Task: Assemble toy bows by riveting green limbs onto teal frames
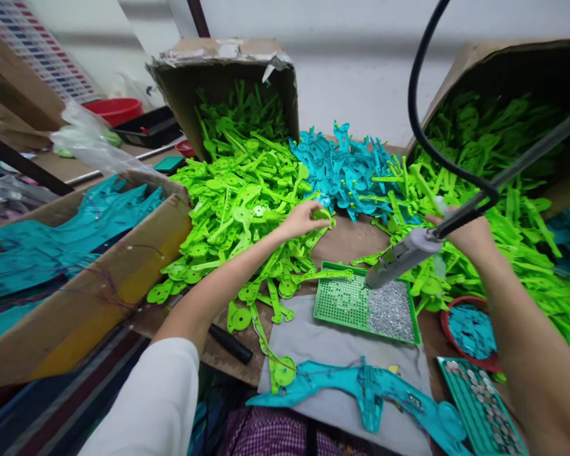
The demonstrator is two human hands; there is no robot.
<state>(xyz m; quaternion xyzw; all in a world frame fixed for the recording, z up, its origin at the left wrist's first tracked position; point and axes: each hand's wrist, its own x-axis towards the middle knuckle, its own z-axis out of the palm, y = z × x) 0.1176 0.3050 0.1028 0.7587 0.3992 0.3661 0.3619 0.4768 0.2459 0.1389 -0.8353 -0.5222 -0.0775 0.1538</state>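
Observation:
My left hand [304, 220] reaches over the heap of green plastic parts [247, 196]; thumb and fingers close on a green part with a round end [321, 216]. My right hand [472, 237] is at the right-hand heap, its fingers partly hidden by the hanging electric screwdriver [401, 256]. A slim green plastic part [424, 189] rises from its fingertips. The screwdriver's tip hangs over a green tray of small silver screws [393, 309]. On a grey cloth [297, 323] lies a long teal plastic shell [332, 378], a green disc-ended part [284, 372] at its left end.
Teal parts [342, 168] lie piled between two tipped cardboard boxes [285, 82] spilling green parts. At right are a red bowl [444, 323] of teal pieces and a tray of round metal pieces [484, 392]. A carton [166, 218] of teal shells stands left, near a black handle [230, 344].

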